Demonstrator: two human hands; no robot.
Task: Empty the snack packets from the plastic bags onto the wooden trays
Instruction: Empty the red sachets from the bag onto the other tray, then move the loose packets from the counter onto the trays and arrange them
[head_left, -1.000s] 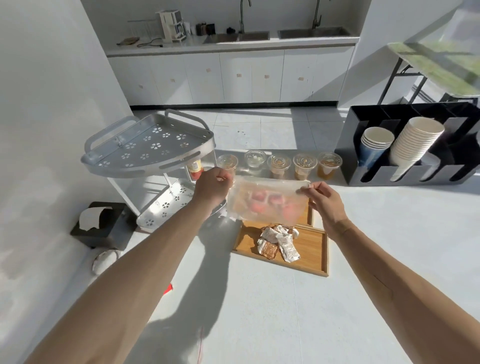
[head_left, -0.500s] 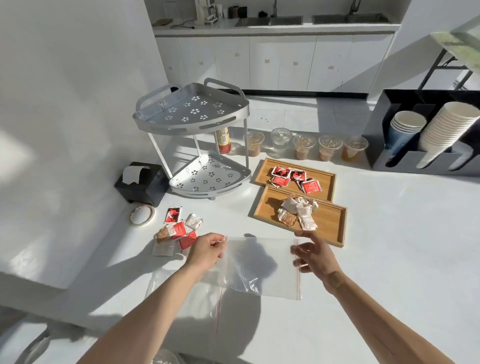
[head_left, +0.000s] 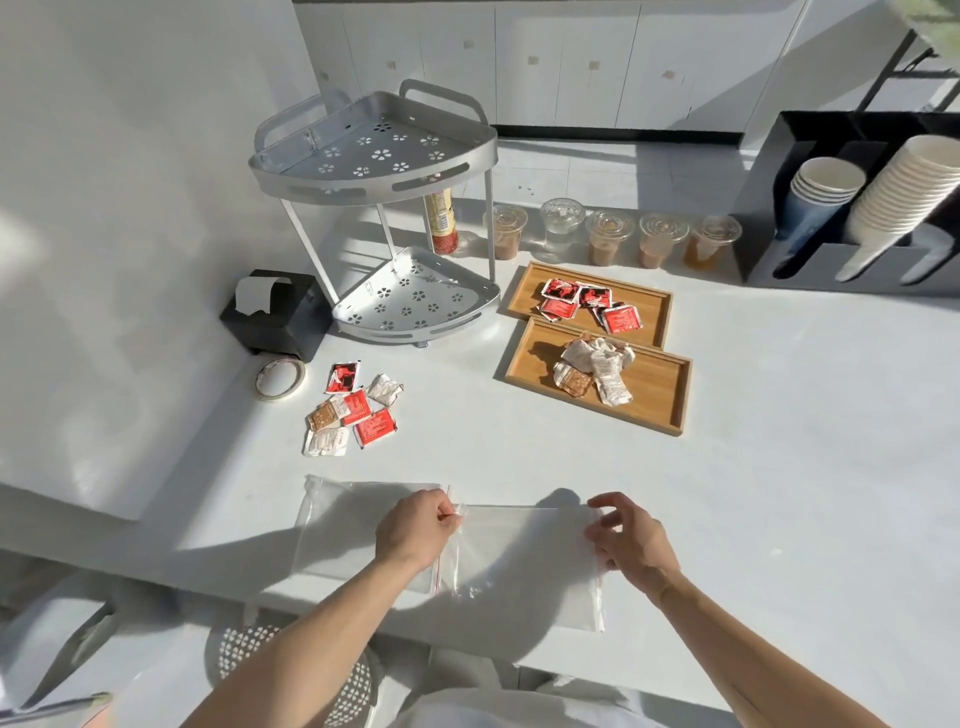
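Two clear empty plastic bags lie overlapping near the table's front edge: one bag (head_left: 358, 530) on the left, a second bag (head_left: 524, 561) partly over it. My left hand (head_left: 415, 530) pinches the second bag's top left corner. My right hand (head_left: 631, 545) rests at that bag's right edge with its fingers spread. The far wooden tray (head_left: 652, 301) holds red snack packets (head_left: 587, 304). White and brown packets (head_left: 592, 369) are piled on the near wooden tray (head_left: 662, 387). A loose mix of packets (head_left: 353, 415) lies on the table to the left.
A two-tier metal corner rack (head_left: 379, 156) stands at the back left, with a black tissue box (head_left: 275, 317) and a tape roll (head_left: 280, 379) beside it. Several lidded drink cups (head_left: 608, 239) line the back. A black cup holder (head_left: 857, 208) stands at the far right.
The bag held up over the trays with red packets inside is now empty and lowered flat near the front edge. The red packets lie in the far tray.
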